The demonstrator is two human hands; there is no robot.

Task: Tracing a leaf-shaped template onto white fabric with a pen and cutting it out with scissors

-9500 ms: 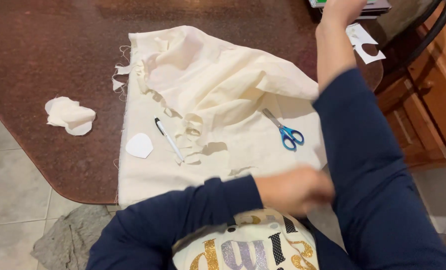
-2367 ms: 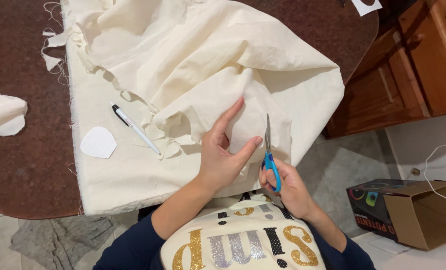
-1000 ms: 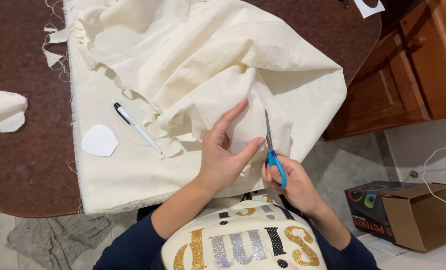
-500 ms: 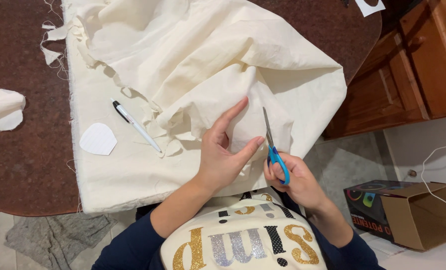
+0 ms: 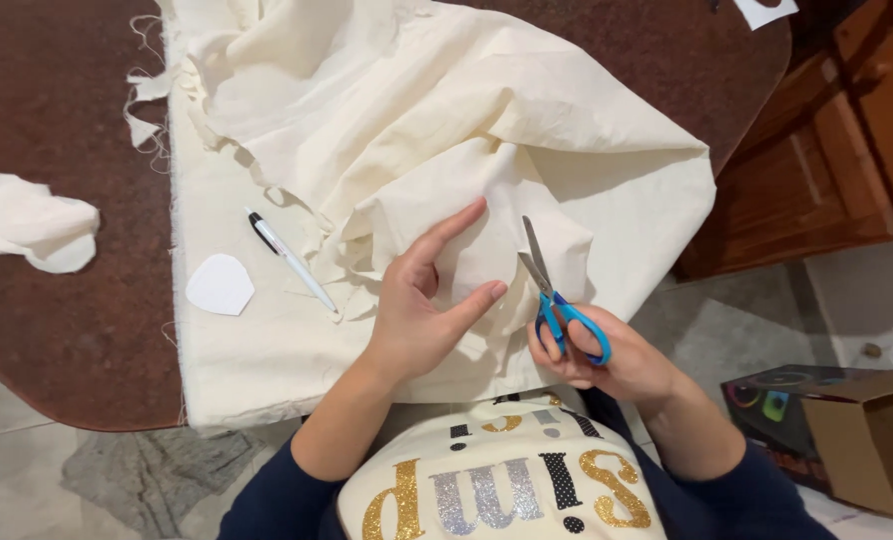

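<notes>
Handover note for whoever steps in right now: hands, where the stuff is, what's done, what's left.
Left hand: flat on the cream fabric, pinning it by the near edge.
Right hand: holds the blue-handled scissors, blades open and pointing away, at the fabric.
Also on the fabric: black-and-white pen and white paper template. Cut cream pieces lie on the brown table.
Done: some pieces already cut.
Left: the cut under the blades looks barely begun.
</notes>
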